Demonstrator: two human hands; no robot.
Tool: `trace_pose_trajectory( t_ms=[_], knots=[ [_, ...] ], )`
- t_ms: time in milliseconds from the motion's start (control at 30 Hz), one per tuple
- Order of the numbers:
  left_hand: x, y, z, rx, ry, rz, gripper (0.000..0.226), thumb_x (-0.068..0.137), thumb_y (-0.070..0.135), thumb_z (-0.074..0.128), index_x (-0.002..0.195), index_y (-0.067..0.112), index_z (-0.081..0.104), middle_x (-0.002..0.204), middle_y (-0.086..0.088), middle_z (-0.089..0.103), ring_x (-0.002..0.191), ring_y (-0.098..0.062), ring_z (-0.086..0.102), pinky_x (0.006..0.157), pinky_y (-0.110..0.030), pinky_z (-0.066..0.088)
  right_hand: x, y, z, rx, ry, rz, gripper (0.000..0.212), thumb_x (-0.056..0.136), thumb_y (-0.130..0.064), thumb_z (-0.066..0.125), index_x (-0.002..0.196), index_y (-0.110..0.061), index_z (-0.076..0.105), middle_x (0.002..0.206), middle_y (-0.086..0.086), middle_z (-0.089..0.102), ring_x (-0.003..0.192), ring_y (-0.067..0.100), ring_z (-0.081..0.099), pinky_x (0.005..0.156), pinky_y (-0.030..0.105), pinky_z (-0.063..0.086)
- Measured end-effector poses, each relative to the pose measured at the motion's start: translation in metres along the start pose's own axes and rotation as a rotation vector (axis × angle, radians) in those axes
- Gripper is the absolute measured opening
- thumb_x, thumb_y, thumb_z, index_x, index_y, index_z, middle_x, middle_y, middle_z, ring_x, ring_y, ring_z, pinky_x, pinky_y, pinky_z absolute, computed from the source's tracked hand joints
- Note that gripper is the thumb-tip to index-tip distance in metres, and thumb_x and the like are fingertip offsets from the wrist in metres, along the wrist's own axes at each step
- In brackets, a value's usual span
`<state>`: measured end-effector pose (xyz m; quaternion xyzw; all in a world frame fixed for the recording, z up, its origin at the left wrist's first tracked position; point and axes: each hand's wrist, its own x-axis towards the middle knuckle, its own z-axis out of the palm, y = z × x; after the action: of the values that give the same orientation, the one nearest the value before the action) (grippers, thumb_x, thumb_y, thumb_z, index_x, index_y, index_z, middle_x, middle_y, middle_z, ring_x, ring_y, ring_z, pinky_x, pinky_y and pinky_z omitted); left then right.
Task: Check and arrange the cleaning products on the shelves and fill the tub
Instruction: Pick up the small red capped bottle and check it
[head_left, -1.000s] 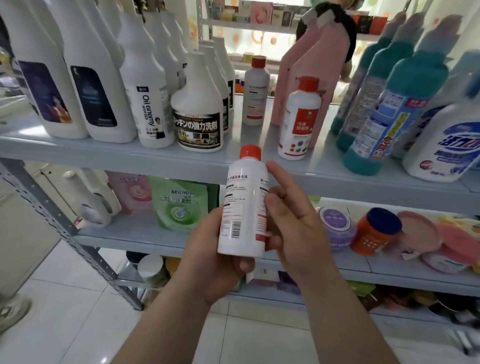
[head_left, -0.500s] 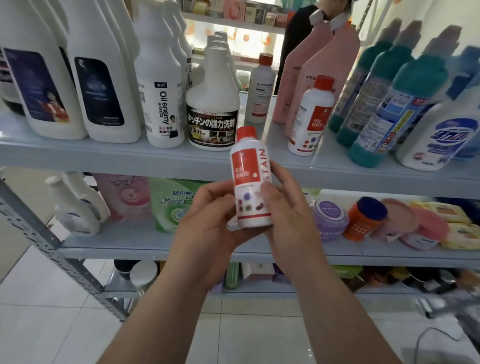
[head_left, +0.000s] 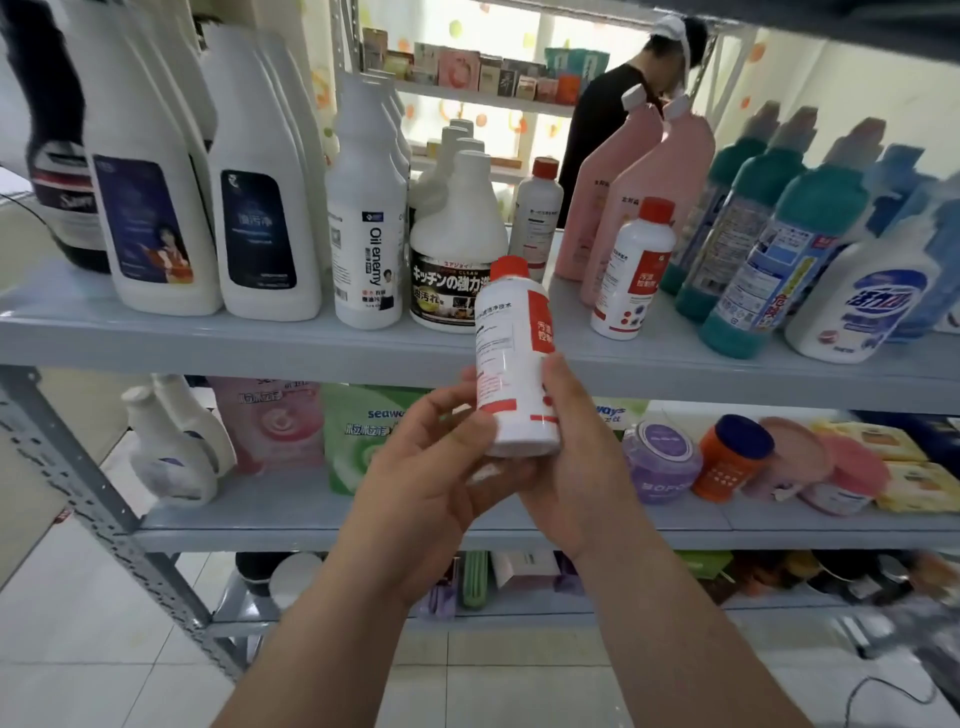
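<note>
- Bottle (head_left: 514, 364), white w/ red cap, head view: held upright in front of the upper shelf (head_left: 208, 338) edge; cap up, long axis near vertical, top tipped slightly left; resting on nothing but the hands.
- left hand (head_left: 441, 478) cups base & lower left side, fingers curled on it; right hand (head_left: 576, 457) grips lower right side, fingers wrapped behind; both grasping.
- Free spot on the shelf lies up & ahead, betw. kitchen cleaner (head_left: 452, 244) & twin bottle (head_left: 631, 275); right hand is nearer that gap; prob. a short lift forward, base first, kept upright.
</note>
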<state>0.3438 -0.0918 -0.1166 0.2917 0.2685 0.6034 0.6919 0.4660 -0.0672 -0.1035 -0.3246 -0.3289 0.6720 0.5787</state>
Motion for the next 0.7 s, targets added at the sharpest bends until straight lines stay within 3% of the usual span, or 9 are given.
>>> trace_pose_trajectory(
  t_ms=[67, 200, 300, 433, 567, 633, 700],
  knots=[
    [-0.004, 0.001, -0.006, 0.022, -0.004, 0.041, 0.049, 0.076, 0.007, 0.072, 0.122, 0.006, 0.058, 0.118, -0.018, 0.071, 0.106, -0.036, 0.072, 0.079, -0.040, 0.061, 0.001, 0.004, 0.002, -0.094, -0.066, -0.058, 0.052, 0.092, -0.036, 0.061, 0.140, -0.017, 0.056, 0.129, 0.015, 0.070, 0.115, 0.028, 0.069, 0.100, 0.048, 0.054],
    [-0.010, 0.004, -0.019, 0.608, 0.162, 0.287, 0.043, 0.077, 0.012, 0.086, 0.103, 0.036, 0.061, 0.107, 0.009, 0.073, 0.104, -0.015, 0.070, 0.083, -0.038, 0.061, 0.005, 0.009, 0.006, -0.130, -0.060, -0.069, 0.038, 0.106, -0.022, 0.040, 0.139, -0.025, 0.058, 0.130, 0.006, 0.071, 0.121, 0.024, 0.067, 0.098, 0.043, 0.057],
    [-0.010, 0.004, -0.022, 0.681, 0.171, 0.334, 0.041, 0.078, 0.015, 0.084, 0.096, 0.045, 0.063, 0.106, 0.013, 0.072, 0.102, -0.007, 0.067, 0.087, -0.043, 0.060, 0.009, 0.017, 0.004, -0.066, -0.033, -0.042, 0.042, 0.108, -0.022, 0.033, 0.142, -0.019, 0.058, 0.130, 0.011, 0.070, 0.121, 0.028, 0.067, 0.093, 0.041, 0.056],
    [-0.002, -0.002, -0.014, 0.718, 0.145, 0.336, 0.039, 0.080, 0.016, 0.083, 0.100, 0.044, 0.064, 0.109, 0.012, 0.072, 0.105, -0.009, 0.067, 0.087, -0.044, 0.060, 0.016, 0.013, -0.009, -0.097, 0.000, -0.057, 0.043, 0.108, -0.024, 0.033, 0.142, -0.017, 0.059, 0.129, 0.012, 0.070, 0.117, 0.026, 0.068, 0.088, 0.037, 0.058],
    [0.016, -0.011, -0.001, 0.778, 0.139, 0.344, 0.038, 0.082, 0.013, 0.080, 0.108, 0.038, 0.066, 0.110, 0.011, 0.071, 0.108, -0.006, 0.066, 0.084, -0.031, 0.059, 0.024, -0.001, -0.027, -0.198, -0.004, -0.132, 0.050, 0.092, -0.046, 0.060, 0.136, -0.023, 0.063, 0.128, 0.011, 0.070, 0.120, 0.030, 0.066, 0.101, 0.055, 0.054],
    [0.026, -0.019, 0.012, 0.801, 0.111, 0.367, 0.038, 0.084, 0.008, 0.078, 0.111, 0.033, 0.067, 0.111, 0.010, 0.070, 0.109, -0.006, 0.065, 0.081, -0.021, 0.056, 0.028, -0.012, -0.040, -0.343, 0.005, -0.206, 0.051, 0.077, -0.055, 0.076, 0.124, -0.040, 0.067, 0.123, 0.003, 0.073, 0.116, 0.028, 0.068, 0.098, 0.060, 0.054],
    [0.036, -0.028, 0.029, 0.810, 0.068, 0.381, 0.037, 0.088, 0.005, 0.074, 0.114, 0.029, 0.067, 0.112, 0.007, 0.069, 0.109, -0.006, 0.064, 0.080, -0.015, 0.054, 0.032, -0.026, -0.054, -0.451, 0.051, -0.259, 0.044, 0.068, -0.054, 0.076, 0.111, -0.052, 0.067, 0.116, -0.006, 0.075, 0.107, 0.021, 0.072, 0.089, 0.055, 0.060]
  ],
)
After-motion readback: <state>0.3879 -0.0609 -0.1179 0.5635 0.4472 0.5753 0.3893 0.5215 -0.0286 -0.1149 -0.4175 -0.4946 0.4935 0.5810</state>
